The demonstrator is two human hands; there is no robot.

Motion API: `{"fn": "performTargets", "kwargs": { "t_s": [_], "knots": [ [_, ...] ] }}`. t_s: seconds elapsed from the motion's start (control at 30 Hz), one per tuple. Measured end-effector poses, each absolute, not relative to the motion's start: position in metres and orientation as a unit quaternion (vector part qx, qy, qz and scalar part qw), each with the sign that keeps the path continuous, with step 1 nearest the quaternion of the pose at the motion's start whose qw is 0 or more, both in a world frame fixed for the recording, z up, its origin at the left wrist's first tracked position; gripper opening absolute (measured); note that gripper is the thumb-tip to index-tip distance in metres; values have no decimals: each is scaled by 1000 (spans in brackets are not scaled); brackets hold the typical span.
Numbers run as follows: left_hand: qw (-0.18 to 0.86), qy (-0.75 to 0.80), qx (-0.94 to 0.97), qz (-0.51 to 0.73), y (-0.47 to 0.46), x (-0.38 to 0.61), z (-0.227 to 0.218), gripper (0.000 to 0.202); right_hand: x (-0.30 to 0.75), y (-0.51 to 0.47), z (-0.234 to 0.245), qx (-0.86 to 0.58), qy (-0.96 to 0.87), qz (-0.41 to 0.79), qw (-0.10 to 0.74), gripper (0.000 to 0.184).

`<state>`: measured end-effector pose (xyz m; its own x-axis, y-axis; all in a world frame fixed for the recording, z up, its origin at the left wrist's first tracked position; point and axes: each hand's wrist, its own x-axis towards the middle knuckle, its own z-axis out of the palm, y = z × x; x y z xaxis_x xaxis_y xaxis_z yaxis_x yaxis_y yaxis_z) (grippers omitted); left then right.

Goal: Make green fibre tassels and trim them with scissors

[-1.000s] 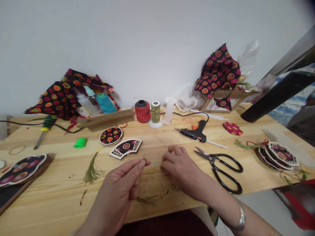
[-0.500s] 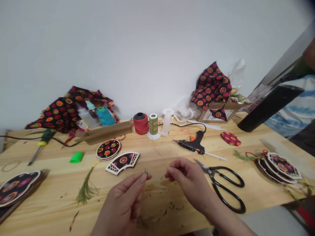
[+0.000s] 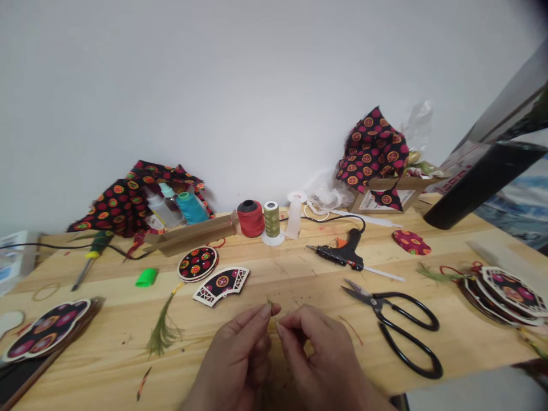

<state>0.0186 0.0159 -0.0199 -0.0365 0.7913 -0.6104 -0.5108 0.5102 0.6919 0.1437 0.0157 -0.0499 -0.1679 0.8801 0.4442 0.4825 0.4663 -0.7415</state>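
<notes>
My left hand [image 3: 240, 359] is low at the table's front edge, thumb and forefinger pinched on a small tuft of green thread [image 3: 269, 301]. My right hand [image 3: 317, 357] sits right beside it, fingertips pinched and almost touching the left hand's; what it holds is too thin to see. Just beyond the hands lie a fan-shaped fabric ornament [image 3: 221, 283] and a round ornament [image 3: 197, 263] with a green tassel [image 3: 163, 329]. Black scissors [image 3: 398, 325] lie to the right of my right hand.
On the wooden table [image 3: 107, 354]: a black glue gun [image 3: 342, 253], red thread spool [image 3: 250, 218], green spool [image 3: 271, 219], green clip [image 3: 146, 277], screwdriver [image 3: 89, 261], ornament stacks at left [image 3: 47, 322] and right [image 3: 505, 291], patterned fabric [image 3: 128, 200], a cardboard box [image 3: 385, 197]. A dark bar [image 3: 483, 182] slants at right.
My right hand moved left and met my left hand; both now pinch together at the front edge. The view shifted slightly, so the table's things sit a little lower and to the right.
</notes>
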Motion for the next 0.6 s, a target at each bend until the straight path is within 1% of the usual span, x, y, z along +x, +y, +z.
{"fn": "performTargets", "kwargs": {
  "t_s": [0.13,0.3,0.6],
  "knots": [
    [678,535,118,489,16,17,-22,34,144,14,-50,-465,-738,221,437,12],
    [673,530,115,502,17,17,-21,39,144,13,-51,-463,-747,226,420,12],
    [671,528,118,508,16,15,-26,31,146,11,-50,-453,-764,200,413,12]
  ]
}}
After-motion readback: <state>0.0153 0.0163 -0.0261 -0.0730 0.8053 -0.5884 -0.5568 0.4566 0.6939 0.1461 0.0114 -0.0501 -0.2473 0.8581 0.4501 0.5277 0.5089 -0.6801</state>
